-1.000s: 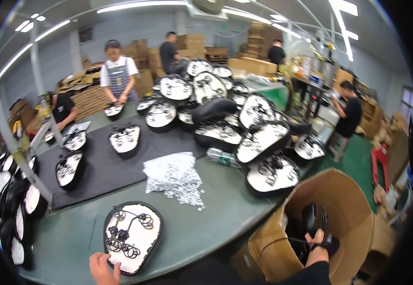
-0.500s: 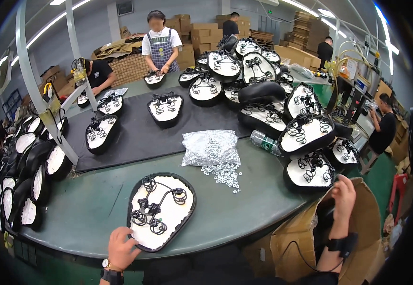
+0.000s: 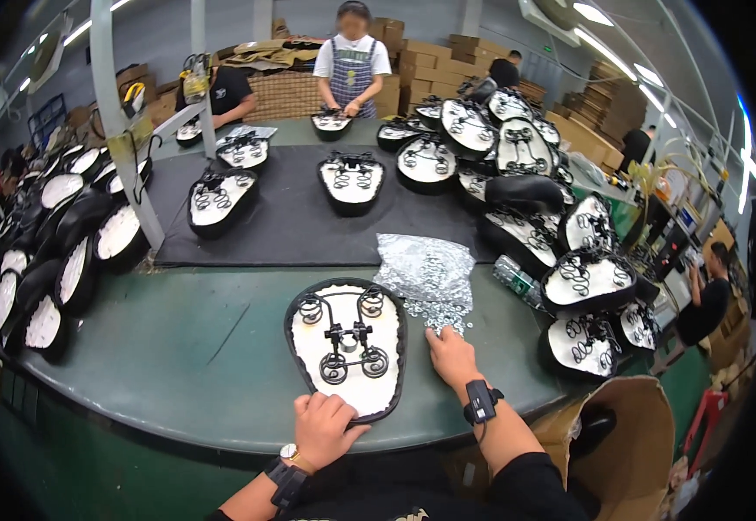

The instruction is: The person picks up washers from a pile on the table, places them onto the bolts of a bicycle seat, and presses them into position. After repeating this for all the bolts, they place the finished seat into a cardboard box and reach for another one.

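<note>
An upside-down bicycle saddle (image 3: 313, 343) lies on the green table in front of me, its white underside and black spring frame facing up. My left hand (image 3: 326, 427) grips the near edge of that saddle, fingers curled over the rim and thumb along it. To the right of the saddle my right hand (image 3: 454, 358) reaches to the loose pile of small silver nuts (image 3: 437, 313). Its fingers are bent together at the pile's near edge; whatever lies between the fingertips is hidden. The pile spills from a clear plastic bag (image 3: 425, 265) of such nuts.
A heap of saddles (image 3: 521, 195) rises at the right beside a plastic bottle (image 3: 517, 282). More saddles (image 3: 74, 269) are stacked at the left. A black mat (image 3: 282, 204) bears several saddles. An open cardboard box (image 3: 647, 434) stands at my right. Co-workers sit or stand beyond.
My right hand has moved from above the cardboard box leftward to the nuts. The saddle has been turned to lie straighter, with my left hand still at its near edge. The view has shifted.
</note>
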The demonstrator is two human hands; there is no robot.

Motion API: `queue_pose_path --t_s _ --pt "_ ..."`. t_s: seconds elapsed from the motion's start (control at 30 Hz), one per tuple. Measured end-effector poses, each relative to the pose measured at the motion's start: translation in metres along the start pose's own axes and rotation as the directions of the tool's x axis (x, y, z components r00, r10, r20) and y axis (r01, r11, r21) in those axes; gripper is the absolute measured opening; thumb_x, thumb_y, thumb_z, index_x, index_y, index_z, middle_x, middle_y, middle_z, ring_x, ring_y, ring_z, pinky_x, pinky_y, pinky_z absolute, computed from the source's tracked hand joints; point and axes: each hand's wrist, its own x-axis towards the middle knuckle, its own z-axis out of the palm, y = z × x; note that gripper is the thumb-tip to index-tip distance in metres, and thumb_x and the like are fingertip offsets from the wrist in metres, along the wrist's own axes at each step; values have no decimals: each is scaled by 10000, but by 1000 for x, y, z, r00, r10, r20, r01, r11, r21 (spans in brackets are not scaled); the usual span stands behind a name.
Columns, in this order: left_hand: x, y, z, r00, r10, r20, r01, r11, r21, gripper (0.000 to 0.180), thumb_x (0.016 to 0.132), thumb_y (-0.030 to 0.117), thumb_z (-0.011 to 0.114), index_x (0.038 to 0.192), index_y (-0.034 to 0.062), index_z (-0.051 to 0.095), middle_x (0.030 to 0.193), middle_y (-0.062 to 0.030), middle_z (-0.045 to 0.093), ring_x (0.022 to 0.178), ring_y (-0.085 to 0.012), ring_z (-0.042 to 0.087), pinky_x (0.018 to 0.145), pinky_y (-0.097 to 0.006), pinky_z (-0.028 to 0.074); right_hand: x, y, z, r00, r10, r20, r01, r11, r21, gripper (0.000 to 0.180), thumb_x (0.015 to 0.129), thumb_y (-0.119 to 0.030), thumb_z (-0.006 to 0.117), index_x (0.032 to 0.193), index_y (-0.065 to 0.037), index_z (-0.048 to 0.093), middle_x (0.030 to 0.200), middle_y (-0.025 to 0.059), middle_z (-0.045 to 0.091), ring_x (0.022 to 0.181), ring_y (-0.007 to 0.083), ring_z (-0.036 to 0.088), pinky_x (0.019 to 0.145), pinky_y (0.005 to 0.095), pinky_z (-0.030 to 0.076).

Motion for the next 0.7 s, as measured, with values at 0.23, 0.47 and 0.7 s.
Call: queue_pose_path --t_s 0.23,0.47,0.7 --pt "-1 0 1 1000 -22 9 22 1000 13 336 695 319 897 918 184 685 893 23 582 905 -217 532 893 -424 325 -16 -17 -28 999 8 -39 -2 989 150 100 832 -198 752 904 -130 769 883 64 616 838 261 668 630 415 551" --pt "30 14 5 989 -50 138 44 998 45 877 693 269 895 1409 -42 496 1336 -192 546 1226 -354 537 1052 -465 427 -6 -95 -68 971 69 -228 76 818 570 161 732 -168 840 890 -154 810 1236 120 661 1185 338 589 952 433 489" --pt "57 22 14 948 -135 287 154 987 -44 985 697 369 909 1426 -107 449 1377 -265 507 1246 -417 551 1045 -449 486 -7 -95 -18 949 235 -209 -29 726 687 142 740 -113 820 880 -137 813 1523 185 497 1402 395 442 1180 476 339"
